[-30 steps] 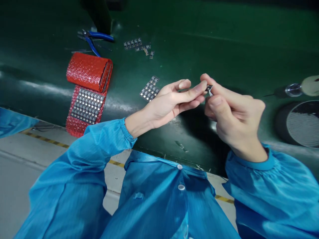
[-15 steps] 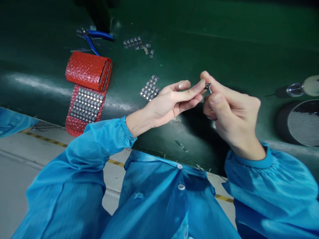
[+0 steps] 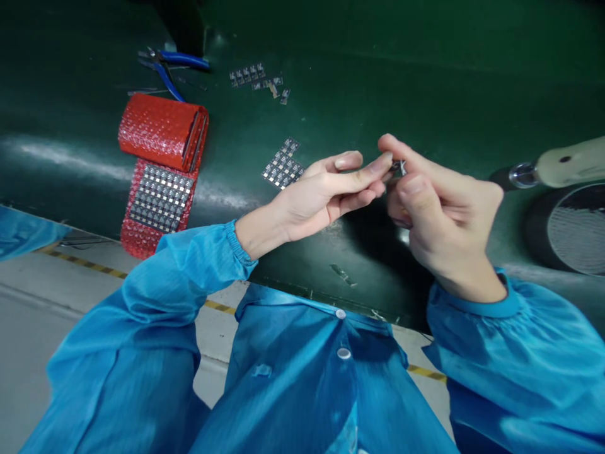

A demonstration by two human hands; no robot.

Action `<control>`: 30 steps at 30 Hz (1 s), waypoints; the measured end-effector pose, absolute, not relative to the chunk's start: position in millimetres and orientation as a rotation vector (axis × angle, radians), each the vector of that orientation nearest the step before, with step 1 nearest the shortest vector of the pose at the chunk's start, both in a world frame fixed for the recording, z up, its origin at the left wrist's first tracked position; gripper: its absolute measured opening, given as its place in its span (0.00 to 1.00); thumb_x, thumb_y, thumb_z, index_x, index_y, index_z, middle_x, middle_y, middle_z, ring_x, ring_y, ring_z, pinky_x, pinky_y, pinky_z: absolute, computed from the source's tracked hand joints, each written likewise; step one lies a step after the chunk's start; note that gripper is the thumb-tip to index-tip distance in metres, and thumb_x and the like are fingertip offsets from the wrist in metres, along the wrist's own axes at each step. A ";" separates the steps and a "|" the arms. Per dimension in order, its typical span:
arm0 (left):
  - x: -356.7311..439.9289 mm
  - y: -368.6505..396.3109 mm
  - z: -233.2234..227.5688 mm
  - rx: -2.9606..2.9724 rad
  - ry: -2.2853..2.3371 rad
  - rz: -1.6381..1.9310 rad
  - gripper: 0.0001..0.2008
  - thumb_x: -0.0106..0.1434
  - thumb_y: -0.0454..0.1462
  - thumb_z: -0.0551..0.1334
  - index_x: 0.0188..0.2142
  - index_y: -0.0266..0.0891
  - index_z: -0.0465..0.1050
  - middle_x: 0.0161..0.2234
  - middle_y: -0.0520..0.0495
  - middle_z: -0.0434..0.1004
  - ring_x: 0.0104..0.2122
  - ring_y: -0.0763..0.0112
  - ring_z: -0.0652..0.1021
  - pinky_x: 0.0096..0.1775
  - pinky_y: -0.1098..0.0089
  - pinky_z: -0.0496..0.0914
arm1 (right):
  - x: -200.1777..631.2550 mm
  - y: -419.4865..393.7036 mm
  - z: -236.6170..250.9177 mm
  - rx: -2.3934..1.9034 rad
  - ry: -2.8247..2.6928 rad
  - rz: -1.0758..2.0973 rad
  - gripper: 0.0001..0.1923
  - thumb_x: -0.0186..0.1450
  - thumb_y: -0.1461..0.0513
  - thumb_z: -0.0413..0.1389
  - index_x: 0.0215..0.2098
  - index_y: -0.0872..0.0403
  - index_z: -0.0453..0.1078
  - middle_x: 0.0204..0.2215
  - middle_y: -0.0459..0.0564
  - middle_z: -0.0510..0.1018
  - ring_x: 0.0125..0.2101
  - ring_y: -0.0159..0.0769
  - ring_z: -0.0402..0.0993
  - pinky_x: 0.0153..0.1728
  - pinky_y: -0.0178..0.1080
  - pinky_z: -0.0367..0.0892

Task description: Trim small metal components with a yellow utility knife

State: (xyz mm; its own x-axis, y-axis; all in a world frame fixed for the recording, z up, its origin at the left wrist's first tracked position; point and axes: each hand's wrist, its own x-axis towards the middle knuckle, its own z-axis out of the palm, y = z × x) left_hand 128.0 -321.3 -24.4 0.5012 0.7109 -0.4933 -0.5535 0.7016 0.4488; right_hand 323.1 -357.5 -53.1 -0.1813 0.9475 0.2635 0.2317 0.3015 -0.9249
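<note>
My left hand (image 3: 326, 189) is palm up over the bench, with its thumb and index finger pinched on a small dark circuit board (image 3: 395, 166). Most of that board is hidden by the fingers. Close against it, my right hand (image 3: 439, 214) is curled, its thumb and index finger closed on a small silvery piece (image 3: 403, 168) whose kind I cannot make out. Just behind my left wrist, a panel of small circuit boards (image 3: 283, 167) lies flat on the green bench.
Red bubble wrap (image 3: 161, 129) at left holds a board panel (image 3: 161, 197). Beyond it lie blue-handled cutters (image 3: 172, 66); several small boards (image 3: 248, 74) lie to their right. At far right are a pale-handled tool (image 3: 567, 162) and a round dark container (image 3: 543, 230). A strip (image 3: 343, 275) lies near the edge.
The pale-handled tool at far right has come further into view, leftward. My right hand has shifted slightly right, and the silvery piece with it. My left hand is nearly still.
</note>
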 end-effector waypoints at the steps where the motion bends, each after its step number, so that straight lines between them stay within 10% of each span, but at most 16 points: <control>1: 127.9 -321.3 -25.1 0.245 0.714 0.771 0.13 0.78 0.24 0.70 0.37 0.38 0.75 0.43 0.52 0.88 0.41 0.76 0.89 0.58 0.72 0.82 | 321.9 -357.7 -53.1 -1.102 -1.609 0.972 0.24 0.82 0.51 0.56 0.74 0.38 0.77 0.26 0.47 0.64 0.28 0.09 0.61 0.33 0.18 0.60; 30: 123.3 -318.5 -24.1 0.373 0.599 0.799 0.31 0.67 0.24 0.81 0.33 0.43 0.56 0.34 0.57 0.82 0.30 0.82 0.83 0.41 0.79 0.78 | 317.3 -356.1 -46.2 -0.944 -1.510 1.144 0.23 0.82 0.55 0.56 0.71 0.30 0.77 0.24 0.48 0.57 0.27 0.08 0.57 0.30 0.16 0.57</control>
State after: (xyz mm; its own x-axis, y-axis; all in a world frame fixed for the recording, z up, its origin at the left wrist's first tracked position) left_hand 123.3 -318.5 -24.1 0.5467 0.7579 -0.3560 -0.5547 0.6462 0.5241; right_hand 317.3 -356.1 -46.2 -0.2170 0.9453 0.2435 0.0213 0.2539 -0.9670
